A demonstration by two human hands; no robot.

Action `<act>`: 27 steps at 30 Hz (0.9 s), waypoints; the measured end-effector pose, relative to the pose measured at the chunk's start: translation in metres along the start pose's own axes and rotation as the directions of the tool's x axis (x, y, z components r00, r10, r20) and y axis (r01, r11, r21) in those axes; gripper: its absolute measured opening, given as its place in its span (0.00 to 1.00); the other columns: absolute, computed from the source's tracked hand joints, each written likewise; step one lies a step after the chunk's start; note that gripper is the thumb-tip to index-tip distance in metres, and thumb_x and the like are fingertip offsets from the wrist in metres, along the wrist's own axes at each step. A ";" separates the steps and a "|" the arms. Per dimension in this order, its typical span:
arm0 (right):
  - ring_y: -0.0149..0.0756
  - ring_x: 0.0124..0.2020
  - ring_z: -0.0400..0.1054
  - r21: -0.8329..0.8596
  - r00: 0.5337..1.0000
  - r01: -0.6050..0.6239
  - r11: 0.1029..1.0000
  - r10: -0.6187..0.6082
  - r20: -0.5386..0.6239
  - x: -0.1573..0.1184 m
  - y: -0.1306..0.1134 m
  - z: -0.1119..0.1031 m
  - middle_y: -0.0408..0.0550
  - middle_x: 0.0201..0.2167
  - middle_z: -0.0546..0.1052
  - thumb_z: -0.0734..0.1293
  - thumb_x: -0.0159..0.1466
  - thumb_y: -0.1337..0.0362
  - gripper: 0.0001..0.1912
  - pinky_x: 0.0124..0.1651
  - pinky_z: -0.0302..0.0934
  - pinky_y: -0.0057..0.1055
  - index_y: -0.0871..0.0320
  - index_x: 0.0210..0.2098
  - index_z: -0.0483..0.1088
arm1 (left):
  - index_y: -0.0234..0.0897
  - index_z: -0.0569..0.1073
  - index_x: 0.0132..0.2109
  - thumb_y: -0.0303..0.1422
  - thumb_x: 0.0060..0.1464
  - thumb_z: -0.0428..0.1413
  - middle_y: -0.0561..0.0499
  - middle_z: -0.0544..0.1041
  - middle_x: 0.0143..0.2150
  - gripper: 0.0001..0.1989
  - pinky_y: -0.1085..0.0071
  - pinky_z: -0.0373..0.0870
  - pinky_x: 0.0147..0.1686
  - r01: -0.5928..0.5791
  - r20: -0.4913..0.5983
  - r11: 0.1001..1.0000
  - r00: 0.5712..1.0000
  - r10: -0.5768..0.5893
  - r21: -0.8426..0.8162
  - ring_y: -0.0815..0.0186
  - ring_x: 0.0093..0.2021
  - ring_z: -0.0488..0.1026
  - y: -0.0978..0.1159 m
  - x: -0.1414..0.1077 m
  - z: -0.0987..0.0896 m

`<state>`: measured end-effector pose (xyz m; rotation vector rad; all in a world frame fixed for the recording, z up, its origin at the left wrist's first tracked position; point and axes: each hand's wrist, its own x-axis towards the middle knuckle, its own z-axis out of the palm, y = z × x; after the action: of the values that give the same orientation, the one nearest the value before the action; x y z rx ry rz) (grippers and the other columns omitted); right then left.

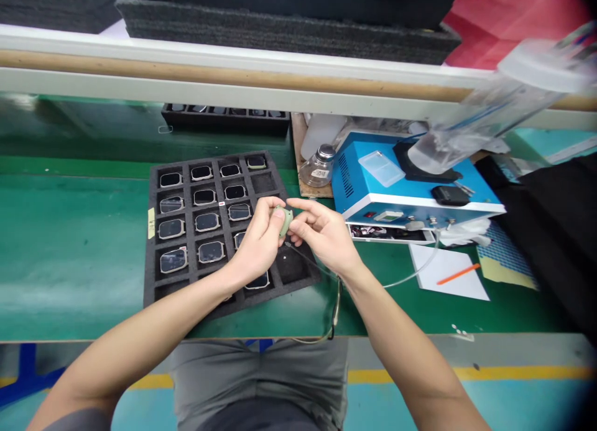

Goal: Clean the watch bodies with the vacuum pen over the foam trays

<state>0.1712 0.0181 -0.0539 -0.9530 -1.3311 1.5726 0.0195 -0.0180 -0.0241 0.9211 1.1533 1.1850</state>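
My left hand (263, 235) grips a small light-green watch case (286, 221) above the right part of a black foam tray (190, 201). My right hand (321, 235) closes its thumb and fingers at the right edge of that case; the exact contact is partly hidden. Below the hands, a thin tube (305, 255) with a dark tip runs past my right wrist. Square smartwatch bodies with dark screens, such as one watch (211, 252), lie in most visible tray pockets. My forearm and hands cover some pockets.
Right of the tray stands a blue machine (354, 188) with a clear cylinder (489, 120) on top. A glass bottle (318, 166) stands beside it. White paper (426, 269) with an orange stick (458, 274) lies in front. A shelf edge (233, 76) crosses behind, above another black tray (224, 121).
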 end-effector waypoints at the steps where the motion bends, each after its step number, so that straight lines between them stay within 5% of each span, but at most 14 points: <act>1: 0.28 0.23 0.71 0.001 1.000 -0.019 1.000 0.019 0.013 -0.001 0.000 0.000 0.37 0.23 0.76 0.79 0.57 0.53 0.30 0.26 0.69 0.25 0.60 0.54 0.73 | 0.39 0.68 0.46 0.34 0.67 0.55 0.58 0.66 0.29 0.05 0.77 0.62 0.26 -0.011 -0.017 1.000 1.000 0.011 0.022 0.72 0.25 0.62 -0.002 -0.003 0.001; 8: 0.28 0.21 0.68 -0.097 0.999 -0.038 0.995 0.041 0.030 0.004 -0.008 0.001 0.37 0.23 0.76 0.77 0.58 0.51 0.37 0.23 0.64 0.25 0.62 0.61 0.67 | 0.40 0.67 0.47 0.34 0.67 0.55 0.57 0.67 0.30 0.05 0.77 0.61 0.26 -0.039 -0.024 0.995 0.999 0.042 0.093 0.72 0.26 0.64 -0.008 0.000 0.005; 11: 0.31 0.22 0.70 -0.201 0.988 0.055 0.978 -0.082 -0.130 -0.011 -0.020 -0.010 0.40 0.25 0.77 0.74 0.61 0.51 0.35 0.23 0.64 0.27 0.62 0.62 0.67 | 0.40 0.65 0.44 0.36 0.65 0.54 0.59 0.64 0.26 0.07 0.77 0.54 0.21 0.052 0.017 0.998 0.999 -0.051 -0.022 0.73 0.22 0.61 -0.002 0.006 0.009; 12: 0.31 0.24 0.70 -0.261 0.943 0.120 0.958 -0.192 -0.272 -0.022 -0.022 -0.018 0.42 0.27 0.77 0.73 0.63 0.52 0.33 0.23 0.64 0.27 0.61 0.62 0.67 | 0.40 0.64 0.44 0.37 0.63 0.57 0.60 0.64 0.26 0.10 0.77 0.52 0.21 0.069 0.026 0.997 0.997 -0.068 -0.046 0.73 0.21 0.60 0.000 0.007 0.010; 13: 0.32 0.26 0.70 -0.341 0.840 0.177 0.923 -0.323 -0.437 -0.036 -0.022 -0.028 0.43 0.30 0.78 0.73 0.64 0.53 0.30 0.24 0.64 0.28 0.58 0.61 0.67 | 0.40 0.64 0.44 0.37 0.59 0.61 0.61 0.64 0.27 0.13 0.78 0.51 0.20 0.072 0.023 0.996 0.997 -0.071 -0.054 0.75 0.21 0.60 0.002 0.008 0.011; 15: 0.33 0.33 0.72 -0.509 0.463 0.203 0.837 -0.540 -0.703 -0.067 -0.013 -0.050 0.46 0.38 0.77 0.73 0.64 0.55 0.28 0.27 0.65 0.27 0.54 0.61 0.67 | 0.40 0.63 0.44 0.33 0.49 0.67 0.62 0.64 0.27 0.21 0.79 0.49 0.20 0.055 -0.007 0.998 0.998 -0.055 -0.042 0.77 0.20 0.58 0.005 0.009 0.011; 16: 0.34 0.38 0.73 -0.537 0.333 0.170 0.826 -0.561 -0.758 -0.082 -0.005 -0.060 0.48 0.41 0.77 0.73 0.64 0.55 0.27 0.29 0.66 0.26 0.54 0.60 0.67 | 0.40 0.63 0.44 0.31 0.46 0.68 0.63 0.63 0.27 0.23 0.79 0.48 0.20 0.048 -0.025 0.998 0.998 -0.049 -0.036 0.78 0.20 0.57 0.006 0.010 0.011; 17: 0.35 0.40 0.73 -0.504 0.309 0.148 0.851 -0.524 -0.794 -0.095 0.003 -0.068 0.49 0.42 0.77 0.74 0.63 0.55 0.26 0.31 0.67 0.26 0.54 0.58 0.68 | 0.41 0.63 0.43 0.30 0.44 0.67 0.64 0.63 0.26 0.23 0.79 0.47 0.19 0.045 -0.040 0.998 0.998 -0.047 -0.037 0.78 0.19 0.56 0.006 0.011 0.010; 18: 0.35 0.39 0.74 -0.414 0.364 0.139 0.899 -0.436 -0.823 -0.105 0.012 -0.074 0.48 0.41 0.77 0.74 0.63 0.54 0.23 0.31 0.68 0.26 0.54 0.54 0.70 | 0.41 0.62 0.43 0.29 0.44 0.66 0.64 0.62 0.26 0.23 0.79 0.46 0.19 0.044 -0.047 0.998 0.998 -0.046 -0.046 0.78 0.18 0.55 0.008 0.012 0.009; 20: 0.35 0.36 0.76 -0.121 0.623 0.116 0.986 -0.167 -0.764 -0.117 0.024 -0.076 0.48 0.37 0.78 0.72 0.63 0.49 0.20 0.31 0.70 0.28 0.56 0.47 0.72 | 0.42 0.63 0.42 0.29 0.44 0.65 0.65 0.60 0.25 0.22 0.79 0.45 0.19 0.033 -0.059 0.997 0.998 -0.037 -0.075 0.78 0.18 0.54 0.012 0.014 0.006; 22: 0.36 0.34 0.77 0.146 0.811 0.093 0.985 0.010 -0.584 -0.118 0.024 -0.067 0.47 0.33 0.78 0.71 0.64 0.48 0.18 0.32 0.72 0.30 0.56 0.43 0.73 | 0.42 0.63 0.41 0.29 0.43 0.65 0.65 0.60 0.25 0.21 0.78 0.46 0.19 -0.018 -0.106 0.996 0.994 0.009 -0.083 0.77 0.18 0.55 0.019 0.017 0.002; 24: 0.35 0.34 0.77 0.288 0.879 0.145 0.947 0.011 -0.477 -0.110 0.014 -0.052 0.48 0.34 0.80 0.72 0.63 0.50 0.16 0.33 0.73 0.31 0.55 0.41 0.74 | 0.42 0.63 0.39 0.30 0.43 0.67 0.64 0.60 0.25 0.21 0.78 0.48 0.20 -0.092 -0.172 0.993 0.982 0.078 -0.074 0.77 0.20 0.57 0.028 0.022 -0.004; 27: 0.34 0.32 0.75 0.386 0.918 0.221 0.896 -0.056 -0.394 -0.091 -0.010 -0.031 0.47 0.33 0.80 0.76 0.58 0.49 0.17 0.29 0.70 0.28 0.55 0.36 0.75 | 0.40 0.63 0.36 0.29 0.43 0.66 0.61 0.65 0.27 0.18 0.77 0.59 0.25 -0.141 -0.263 0.985 0.959 0.109 -0.104 0.75 0.24 0.64 0.037 0.035 -0.013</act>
<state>0.2337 -0.0552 -0.0459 -0.8066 -0.7305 1.4006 -0.0013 0.0223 0.0028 0.7717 1.2250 1.4956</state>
